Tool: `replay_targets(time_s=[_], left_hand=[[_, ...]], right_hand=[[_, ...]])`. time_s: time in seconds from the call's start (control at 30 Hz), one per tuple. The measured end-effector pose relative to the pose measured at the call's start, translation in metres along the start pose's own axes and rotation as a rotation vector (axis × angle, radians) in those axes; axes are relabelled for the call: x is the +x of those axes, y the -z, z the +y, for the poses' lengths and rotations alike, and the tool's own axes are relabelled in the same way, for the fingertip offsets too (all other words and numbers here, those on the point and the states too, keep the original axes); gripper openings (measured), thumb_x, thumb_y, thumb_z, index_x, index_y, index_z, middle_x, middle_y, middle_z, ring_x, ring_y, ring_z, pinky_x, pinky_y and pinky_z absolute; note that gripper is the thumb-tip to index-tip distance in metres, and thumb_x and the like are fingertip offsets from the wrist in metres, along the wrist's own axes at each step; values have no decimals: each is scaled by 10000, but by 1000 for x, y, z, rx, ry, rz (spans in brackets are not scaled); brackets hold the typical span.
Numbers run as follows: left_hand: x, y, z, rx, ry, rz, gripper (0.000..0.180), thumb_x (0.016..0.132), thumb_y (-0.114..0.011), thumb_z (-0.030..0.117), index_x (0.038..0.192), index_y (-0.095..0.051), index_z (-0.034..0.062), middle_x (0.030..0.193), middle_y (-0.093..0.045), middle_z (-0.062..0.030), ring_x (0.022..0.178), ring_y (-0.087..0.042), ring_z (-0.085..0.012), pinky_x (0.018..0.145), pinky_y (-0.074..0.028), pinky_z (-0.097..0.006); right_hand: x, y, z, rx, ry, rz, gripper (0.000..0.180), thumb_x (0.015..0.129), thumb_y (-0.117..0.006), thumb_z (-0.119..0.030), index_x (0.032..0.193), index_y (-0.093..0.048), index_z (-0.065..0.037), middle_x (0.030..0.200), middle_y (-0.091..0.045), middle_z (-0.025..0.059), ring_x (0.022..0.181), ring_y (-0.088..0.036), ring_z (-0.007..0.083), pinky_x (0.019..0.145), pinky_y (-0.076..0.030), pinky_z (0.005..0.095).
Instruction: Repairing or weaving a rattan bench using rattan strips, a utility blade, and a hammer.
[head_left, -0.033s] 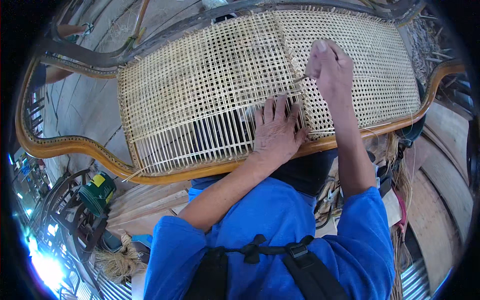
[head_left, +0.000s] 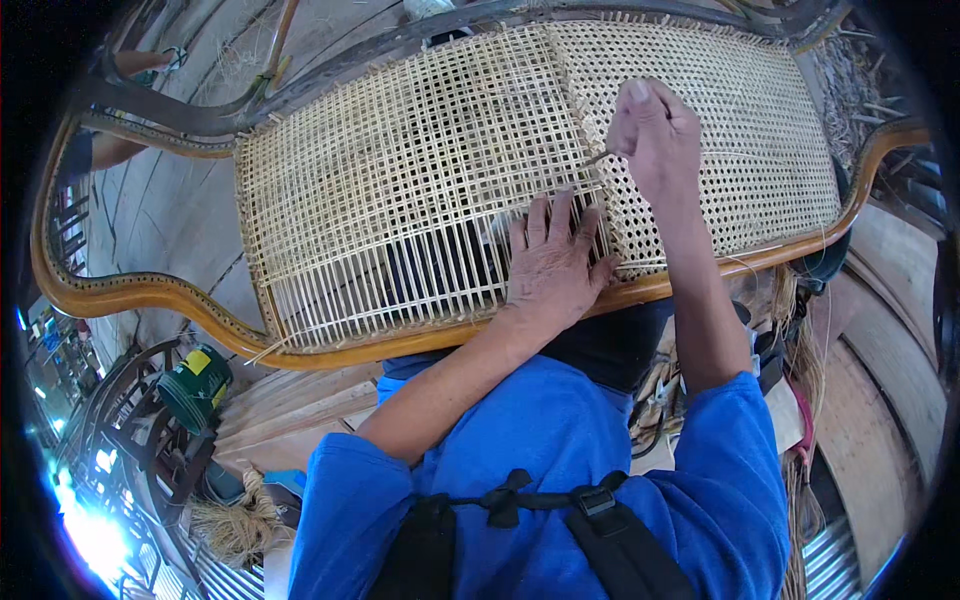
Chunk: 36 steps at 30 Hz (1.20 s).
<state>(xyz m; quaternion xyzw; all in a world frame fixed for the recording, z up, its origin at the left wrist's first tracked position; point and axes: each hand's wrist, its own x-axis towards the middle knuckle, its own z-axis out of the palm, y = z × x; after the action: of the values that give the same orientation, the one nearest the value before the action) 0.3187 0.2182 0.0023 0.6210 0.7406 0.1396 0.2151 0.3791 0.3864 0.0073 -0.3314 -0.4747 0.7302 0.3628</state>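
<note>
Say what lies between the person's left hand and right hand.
In the head view, woven cane lies between the left hand and right hand; a thin rod juts from the latter.

White light (head_left: 97, 538) glares lower left above grey floor (head_left: 195, 205).

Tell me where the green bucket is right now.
In the head view, the green bucket is at the lower left, below the curved wooden frame and left of your blue left sleeve.
</note>
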Motion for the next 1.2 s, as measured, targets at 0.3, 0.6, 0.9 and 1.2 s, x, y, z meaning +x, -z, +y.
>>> replay_targets(time_s=[0.3,0.6,0.9,1.2], left_hand=[[0,-3,-6,24,-11,25,569,810,-560,446,1241,-524,76,1335,-368,-163,1213,-329,-368,959,-280,-480],[-32,31,-11,-105,-120,-110,558,842,-535,408,1222,-495,2,1293,-412,-192,1193,-379,-384,991,-309,-506],[-115,76,-63,-124,-226,-99,401,793,-630,233,1110,-557,-1,1188,-521,-140,1134,-465,-327,985,-365,-429],[-143,84,-103,-100,95,191,272,788,-626,161,1019,-601,19,1080,-559,-111,1043,-511,-303,900,-407,-432]], right_hand=[[3,-14,6,-267,-3,33,297,903,-585,-300,811,-602,-18,545,-446,-43,490,-397,18,445,-324,185],[-21,21,-38,116,138,117,252,941,-507,-262,845,-573,-38,550,-432,-22,466,-403,78,466,-372,235],[-70,-40,-24,74,-67,97,274,936,-512,-262,768,-517,-46,533,-365,-39,445,-340,73,429,-315,236],[-42,-126,5,-46,-554,-416,299,905,-554,-305,761,-541,-43,544,-384,-50,458,-339,50,428,-323,224]])
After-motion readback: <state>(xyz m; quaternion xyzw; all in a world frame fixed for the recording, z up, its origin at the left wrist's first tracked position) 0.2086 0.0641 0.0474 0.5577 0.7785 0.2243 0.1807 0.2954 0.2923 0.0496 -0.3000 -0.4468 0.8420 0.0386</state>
